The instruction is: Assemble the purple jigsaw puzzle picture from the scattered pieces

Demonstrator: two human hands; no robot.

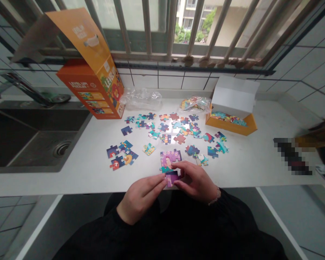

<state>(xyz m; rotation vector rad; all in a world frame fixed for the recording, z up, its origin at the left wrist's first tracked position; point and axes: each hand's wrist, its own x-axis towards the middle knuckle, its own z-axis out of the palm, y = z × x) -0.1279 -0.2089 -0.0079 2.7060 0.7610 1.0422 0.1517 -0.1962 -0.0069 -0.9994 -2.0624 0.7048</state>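
Note:
Near the counter's front edge lies a purple and teal cluster of joined puzzle pieces [171, 159]. Just below it is a purple puzzle piece with a dark top strip [172, 178], held between both hands. My left hand [143, 196] has its fingers pressed together, their tips at the piece's left edge; its thumb is hidden. On the right side, my right hand [196, 180] is curled, thumb at the piece's right edge and index fingertip over the cluster's lower part. Whether the piece is locked into the cluster, I cannot tell.
Several loose puzzle pieces [180, 138] spread behind the hands, with a joined group [121, 156] at left. An orange puzzle box [88, 90], clear plastic packaging [143, 99], a bag of pieces [195, 104] and an open yellow box [230, 125] stand behind. A sink [40, 169] is at left.

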